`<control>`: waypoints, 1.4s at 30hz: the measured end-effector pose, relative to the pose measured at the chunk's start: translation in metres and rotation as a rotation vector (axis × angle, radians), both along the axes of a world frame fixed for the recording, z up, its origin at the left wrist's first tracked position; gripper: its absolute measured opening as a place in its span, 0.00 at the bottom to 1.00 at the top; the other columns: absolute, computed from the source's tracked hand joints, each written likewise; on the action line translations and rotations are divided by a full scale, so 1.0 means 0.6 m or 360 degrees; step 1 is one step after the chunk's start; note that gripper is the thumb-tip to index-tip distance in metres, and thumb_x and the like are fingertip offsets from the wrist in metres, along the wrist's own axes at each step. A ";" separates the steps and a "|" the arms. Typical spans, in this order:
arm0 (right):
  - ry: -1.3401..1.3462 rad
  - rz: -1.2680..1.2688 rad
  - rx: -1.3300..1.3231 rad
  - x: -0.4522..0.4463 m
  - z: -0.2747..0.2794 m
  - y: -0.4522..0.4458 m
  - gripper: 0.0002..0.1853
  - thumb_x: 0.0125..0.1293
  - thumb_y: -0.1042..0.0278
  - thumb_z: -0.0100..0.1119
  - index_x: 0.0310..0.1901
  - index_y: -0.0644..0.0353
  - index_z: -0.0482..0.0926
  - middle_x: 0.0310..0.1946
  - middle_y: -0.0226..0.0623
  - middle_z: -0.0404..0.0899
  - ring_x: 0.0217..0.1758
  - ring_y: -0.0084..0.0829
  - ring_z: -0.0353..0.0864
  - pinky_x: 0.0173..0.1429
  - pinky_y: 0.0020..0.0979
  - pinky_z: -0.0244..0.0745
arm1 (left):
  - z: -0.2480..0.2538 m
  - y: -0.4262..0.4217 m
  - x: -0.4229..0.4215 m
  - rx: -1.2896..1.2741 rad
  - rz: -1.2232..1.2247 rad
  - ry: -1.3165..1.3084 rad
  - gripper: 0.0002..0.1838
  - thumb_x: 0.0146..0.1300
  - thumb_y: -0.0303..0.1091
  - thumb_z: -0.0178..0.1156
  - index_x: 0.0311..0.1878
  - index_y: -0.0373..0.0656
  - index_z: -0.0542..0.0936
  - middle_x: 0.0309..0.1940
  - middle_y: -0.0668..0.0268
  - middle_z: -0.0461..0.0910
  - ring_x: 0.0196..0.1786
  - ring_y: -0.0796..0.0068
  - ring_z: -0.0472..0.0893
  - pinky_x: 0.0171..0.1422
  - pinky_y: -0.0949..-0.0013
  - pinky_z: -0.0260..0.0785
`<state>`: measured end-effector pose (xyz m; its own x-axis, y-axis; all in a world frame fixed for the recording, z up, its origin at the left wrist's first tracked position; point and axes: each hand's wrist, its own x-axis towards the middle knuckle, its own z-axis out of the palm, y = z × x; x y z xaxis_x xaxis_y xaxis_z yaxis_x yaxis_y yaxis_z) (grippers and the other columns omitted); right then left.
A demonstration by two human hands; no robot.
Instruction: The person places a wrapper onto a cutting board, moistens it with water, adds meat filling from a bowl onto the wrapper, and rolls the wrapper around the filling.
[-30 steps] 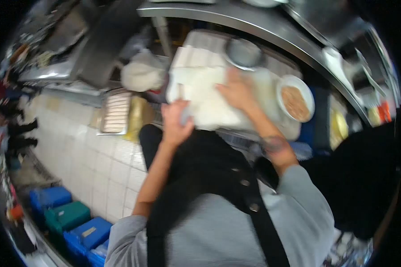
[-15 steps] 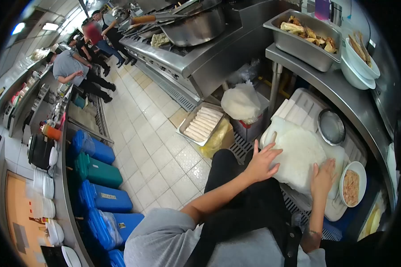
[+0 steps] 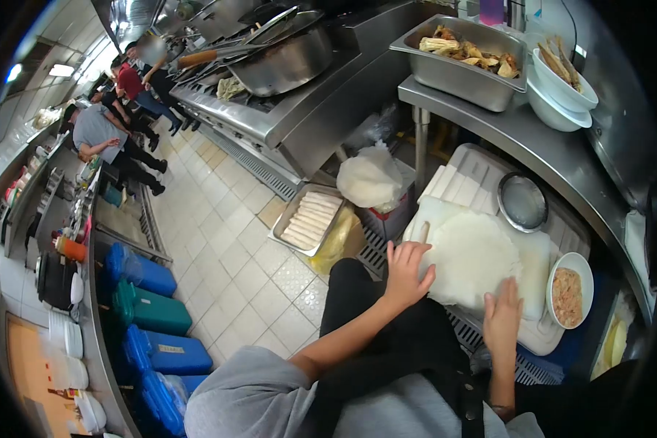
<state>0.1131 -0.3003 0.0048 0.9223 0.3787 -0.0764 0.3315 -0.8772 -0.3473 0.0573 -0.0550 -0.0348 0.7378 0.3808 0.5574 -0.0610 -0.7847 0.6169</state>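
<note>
A thin round white sheet (image 3: pixel 469 255) lies on a pale board (image 3: pixel 536 270) over an upturned-looking plastic tub (image 3: pixel 573 230). My left hand (image 3: pixel 409 275) is at the sheet's left edge with fingers spread, holding nothing, just below a small stick-like piece (image 3: pixel 425 232). Flat on the sheet's lower right edge rests my right hand (image 3: pixel 502 314), fingers stretched out. Behind the sheet sits a round metal bowl (image 3: pixel 523 202), and to its right a white bowl of pinkish filling (image 3: pixel 567 298).
White rolls fill a metal tray (image 3: pixel 308 219) low at centre, beside a yellow bag (image 3: pixel 336 244). A steel shelf (image 3: pixel 482 117) holds a food pan (image 3: pixel 460 66). Blue bins (image 3: pixel 164 350) stand left; several people (image 3: pixel 98 135) are at the far left, near the stove.
The view has swung left since the first frame, bringing the aisle and stove in. My right hand has moved from above the sheet to its lower edge.
</note>
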 end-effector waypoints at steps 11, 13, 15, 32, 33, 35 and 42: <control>-0.0349 -0.0230 -0.0004 0.061 -0.019 0.016 0.38 0.76 0.48 0.47 0.73 0.74 0.58 0.77 0.57 0.54 0.82 0.51 0.49 0.80 0.59 0.42 | 0.001 0.000 0.004 0.0047 0.0087 0.0123 0.20 0.59 0.27 0.64 0.56 0.44 0.75 0.54 0.58 0.73 0.64 0.51 0.70 0.71 0.33 0.52; -0.0038 -0.0150 -0.0095 0.062 -0.007 0.037 0.38 0.76 0.48 0.48 0.73 0.74 0.59 0.77 0.59 0.54 0.82 0.52 0.50 0.81 0.57 0.43 | -0.002 -0.006 0.006 0.0036 0.0092 0.0127 0.20 0.59 0.27 0.63 0.56 0.45 0.75 0.55 0.58 0.73 0.65 0.50 0.70 0.72 0.33 0.52; -0.0096 -0.0283 -0.0114 0.080 -0.013 0.035 0.37 0.75 0.49 0.51 0.72 0.74 0.61 0.76 0.61 0.55 0.81 0.54 0.52 0.81 0.55 0.44 | -0.001 -0.005 0.009 0.0159 0.0155 0.0142 0.21 0.58 0.27 0.63 0.56 0.44 0.76 0.55 0.56 0.73 0.64 0.50 0.70 0.70 0.36 0.54; -0.0691 -0.0758 -0.0059 0.060 0.076 -0.126 0.38 0.54 0.59 0.76 0.61 0.73 0.72 0.60 0.58 0.75 0.60 0.55 0.78 0.64 0.44 0.75 | -0.002 0.006 -0.004 0.0240 -0.0046 0.0014 0.18 0.63 0.28 0.62 0.56 0.37 0.76 0.57 0.51 0.73 0.61 0.47 0.71 0.67 0.50 0.61; -0.0743 -0.0711 -0.0119 0.074 0.066 -0.130 0.38 0.53 0.59 0.76 0.62 0.73 0.72 0.60 0.58 0.74 0.60 0.55 0.79 0.63 0.44 0.76 | 0.000 0.010 -0.003 0.0238 -0.0032 0.0007 0.18 0.63 0.28 0.62 0.56 0.37 0.76 0.57 0.50 0.74 0.61 0.47 0.71 0.67 0.49 0.61; -0.0927 -0.0607 -0.0271 0.104 0.045 -0.133 0.39 0.51 0.58 0.78 0.59 0.76 0.73 0.57 0.61 0.77 0.56 0.54 0.81 0.59 0.42 0.78 | 0.007 0.013 -0.010 0.0239 0.0013 0.0000 0.18 0.63 0.28 0.62 0.55 0.36 0.76 0.56 0.50 0.74 0.61 0.47 0.72 0.67 0.49 0.61; -0.0426 -0.0490 -0.0204 0.175 0.013 -0.161 0.29 0.50 0.69 0.73 0.55 0.67 0.79 0.55 0.53 0.80 0.61 0.53 0.78 0.65 0.43 0.72 | 0.023 0.022 -0.028 0.0135 0.0049 0.0076 0.23 0.57 0.27 0.63 0.57 0.36 0.75 0.56 0.49 0.74 0.63 0.46 0.70 0.70 0.47 0.59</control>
<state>0.2182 -0.3972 0.0129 0.9846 0.0854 0.1526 0.1107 -0.9798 -0.1664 0.0406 -0.0417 -0.0212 0.7528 0.3568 0.5531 -0.0081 -0.8352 0.5499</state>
